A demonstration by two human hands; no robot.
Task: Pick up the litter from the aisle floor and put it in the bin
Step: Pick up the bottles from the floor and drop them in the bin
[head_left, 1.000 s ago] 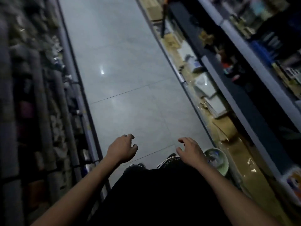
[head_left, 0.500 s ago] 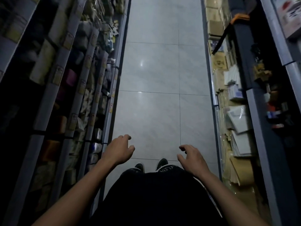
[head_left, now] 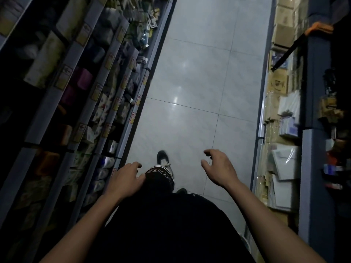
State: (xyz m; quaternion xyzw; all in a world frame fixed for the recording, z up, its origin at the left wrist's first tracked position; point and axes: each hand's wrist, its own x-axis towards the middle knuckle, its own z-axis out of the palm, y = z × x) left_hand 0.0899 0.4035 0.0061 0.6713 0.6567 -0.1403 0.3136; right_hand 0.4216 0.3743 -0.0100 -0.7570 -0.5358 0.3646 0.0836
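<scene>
The single head-worn camera looked forward and steeply down along the tiled aisle floor (head_left: 199, 88), close above the person's arms, shelving flanking that floor.

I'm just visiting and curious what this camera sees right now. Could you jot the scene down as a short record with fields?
Place: narrow shop aisle with a pale grey tiled floor
Left side: grey shelving stocked with packaged goods
Right side: shelves of cardboard boxes and paper packs
Left hand: loosely curled, holds nothing
Right hand: loosely curled, holds nothing
Feet: one dark sneaker stepping forward
Litter: none visible on the floor
Bin: not in view
</scene>
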